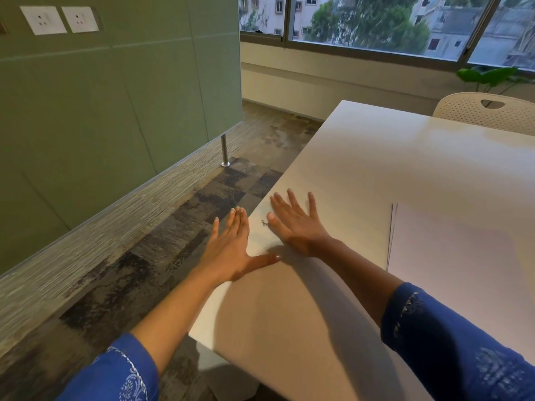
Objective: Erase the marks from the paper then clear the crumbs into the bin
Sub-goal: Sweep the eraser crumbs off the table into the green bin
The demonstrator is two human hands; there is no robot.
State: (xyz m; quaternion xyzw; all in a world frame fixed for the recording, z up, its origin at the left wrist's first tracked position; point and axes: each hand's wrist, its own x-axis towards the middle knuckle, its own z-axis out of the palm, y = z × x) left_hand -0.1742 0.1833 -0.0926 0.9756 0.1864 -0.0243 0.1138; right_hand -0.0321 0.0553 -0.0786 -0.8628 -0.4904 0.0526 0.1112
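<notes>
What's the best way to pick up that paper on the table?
Probably pinch the paper at its left edge, coming from the left over bare table. It lies flat, and there the sheets look slightly fanned, offering a lip to lift.

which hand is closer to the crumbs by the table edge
Right. The right hand lies flat on the table, thumb tip almost at the crumbs; the left hand, at the table's edge, sits a small gap to their left.

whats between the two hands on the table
A small dark clump of crumbs on the table, nearer the right hand than the left hand; head view.
</notes>
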